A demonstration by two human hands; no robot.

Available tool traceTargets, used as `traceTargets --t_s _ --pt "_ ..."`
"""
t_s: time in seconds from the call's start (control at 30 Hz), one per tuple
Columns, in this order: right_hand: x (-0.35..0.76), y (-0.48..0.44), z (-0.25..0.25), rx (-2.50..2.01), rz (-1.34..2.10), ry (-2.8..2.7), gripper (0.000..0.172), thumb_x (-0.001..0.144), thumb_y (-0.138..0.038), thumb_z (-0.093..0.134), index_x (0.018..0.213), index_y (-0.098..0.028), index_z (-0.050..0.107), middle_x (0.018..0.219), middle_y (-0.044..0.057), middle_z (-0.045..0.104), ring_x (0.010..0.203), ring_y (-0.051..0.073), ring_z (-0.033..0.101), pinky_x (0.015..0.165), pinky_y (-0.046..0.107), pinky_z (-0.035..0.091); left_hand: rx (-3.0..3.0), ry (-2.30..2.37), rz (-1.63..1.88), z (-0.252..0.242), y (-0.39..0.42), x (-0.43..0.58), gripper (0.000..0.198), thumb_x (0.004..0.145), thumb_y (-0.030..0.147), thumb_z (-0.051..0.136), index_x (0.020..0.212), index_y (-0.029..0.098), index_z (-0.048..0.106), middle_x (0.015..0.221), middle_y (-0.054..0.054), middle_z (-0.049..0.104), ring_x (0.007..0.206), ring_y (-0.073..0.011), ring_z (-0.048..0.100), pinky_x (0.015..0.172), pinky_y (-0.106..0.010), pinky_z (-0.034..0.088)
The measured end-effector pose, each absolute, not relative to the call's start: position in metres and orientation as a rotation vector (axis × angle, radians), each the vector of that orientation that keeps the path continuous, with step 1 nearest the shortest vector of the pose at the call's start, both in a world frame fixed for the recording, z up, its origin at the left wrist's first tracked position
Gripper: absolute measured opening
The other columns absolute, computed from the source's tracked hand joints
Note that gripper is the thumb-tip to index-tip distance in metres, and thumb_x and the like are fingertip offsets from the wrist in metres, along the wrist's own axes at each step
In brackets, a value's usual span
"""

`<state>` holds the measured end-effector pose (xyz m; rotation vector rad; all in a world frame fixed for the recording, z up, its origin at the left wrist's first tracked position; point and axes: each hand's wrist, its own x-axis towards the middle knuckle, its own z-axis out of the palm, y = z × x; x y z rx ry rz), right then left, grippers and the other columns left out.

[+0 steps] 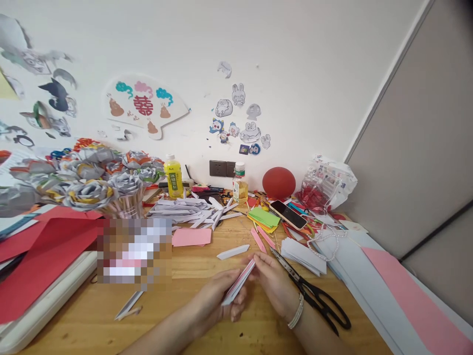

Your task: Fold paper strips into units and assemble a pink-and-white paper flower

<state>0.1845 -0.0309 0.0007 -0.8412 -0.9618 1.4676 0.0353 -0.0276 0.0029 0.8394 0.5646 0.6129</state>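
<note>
Both my hands meet low in the middle of the wooden table (192, 320). My left hand (218, 296) is closed around the lower end of a narrow folded paper strip (239, 282), pink on one side and white on the other. My right hand (271, 281), with a beaded bracelet at the wrist, pinches the strip's upper end. Black scissors (314, 293) lie just right of my right hand. A loose white strip (232, 252) lies a little beyond my fingers.
A pile of folded white strips (185, 209), a pink sheet (191, 236), green and yellow papers (264, 218), a phone (288, 214), two bottles (173, 176), a red ball (279, 182) and paper roses (88, 185) fill the back. Red sheets (40, 256) lie left, white and pink sheets (399, 296) right.
</note>
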Motion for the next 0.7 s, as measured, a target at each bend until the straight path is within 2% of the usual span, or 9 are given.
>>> traceTargets --t_s 0.1,0.2,0.33,0.7 --pt "0.195 -0.025 0.002 -0.755 1.499 -0.749 0.024 0.066 -0.039 0.073 0.076 -0.018 0.067 0.079 0.002 0.065 0.076 0.015 0.056 0.073 0.028 0.042 0.916 0.527 0.661 -0.001 -0.023 0.032 0.046 0.076 0.048 0.060 0.106 0.014 0.058 0.059 0.000 0.060 0.041 -0.0085 0.050 0.041 -0.019 0.035" --pt "0.203 -0.021 0.000 -0.682 1.554 -0.584 0.022 0.064 -0.033 0.077 0.076 -0.019 0.067 0.082 0.001 0.066 0.079 0.014 0.058 0.078 0.029 0.043 1.106 0.452 0.699 0.001 -0.019 0.027 0.056 0.075 0.047 0.062 0.123 0.020 0.051 0.072 -0.002 0.064 0.053 -0.0100 0.056 0.053 -0.021 0.041" --pt "0.205 -0.020 0.000 -0.630 1.618 -0.510 0.020 0.066 -0.030 0.076 0.078 -0.018 0.066 0.081 0.001 0.067 0.077 0.013 0.058 0.074 0.027 0.044 1.347 0.458 0.708 0.010 -0.020 0.023 0.047 0.079 0.044 0.059 0.122 0.027 0.054 0.081 -0.003 0.066 0.062 -0.0114 0.059 0.065 -0.025 0.044" --pt "0.203 -0.023 0.006 -0.613 1.603 -0.520 0.020 0.067 -0.031 0.075 0.079 -0.019 0.065 0.082 0.000 0.066 0.086 0.015 0.059 0.079 0.031 0.045 1.384 0.641 0.752 0.015 -0.021 0.023 0.049 0.073 0.049 0.062 0.114 0.023 0.062 0.078 -0.006 0.070 0.058 -0.0151 0.061 0.063 -0.028 0.046"
